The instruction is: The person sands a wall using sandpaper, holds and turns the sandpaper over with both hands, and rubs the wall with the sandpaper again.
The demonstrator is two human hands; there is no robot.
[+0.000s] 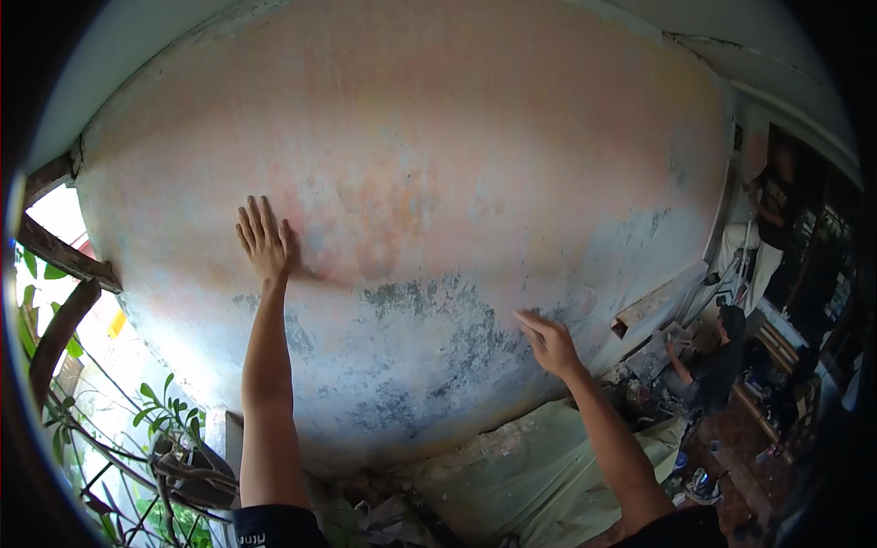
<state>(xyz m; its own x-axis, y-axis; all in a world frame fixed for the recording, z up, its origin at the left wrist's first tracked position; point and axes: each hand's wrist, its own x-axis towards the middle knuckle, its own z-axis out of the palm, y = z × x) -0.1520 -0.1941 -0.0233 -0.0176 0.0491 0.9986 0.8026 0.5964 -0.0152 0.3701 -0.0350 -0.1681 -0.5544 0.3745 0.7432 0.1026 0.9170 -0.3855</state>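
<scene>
A large wall with faded pink and whitish paint fills the middle of the head view. Dark patches of worn paint mark its lower part. My left hand lies with fingers spread, seemingly flat against the wall, and casts a soft shadow to its right. Lower on the right, my right hand is held out in front of the wall with its fingers stretched to the left. Whether it touches the surface I cannot tell. Neither hand holds anything.
A pale plastic sheet covers things along the wall's foot. Potted plants and wooden beams stand at the left opening. At right, one person crouches and another person stands near clutter on the tiled floor.
</scene>
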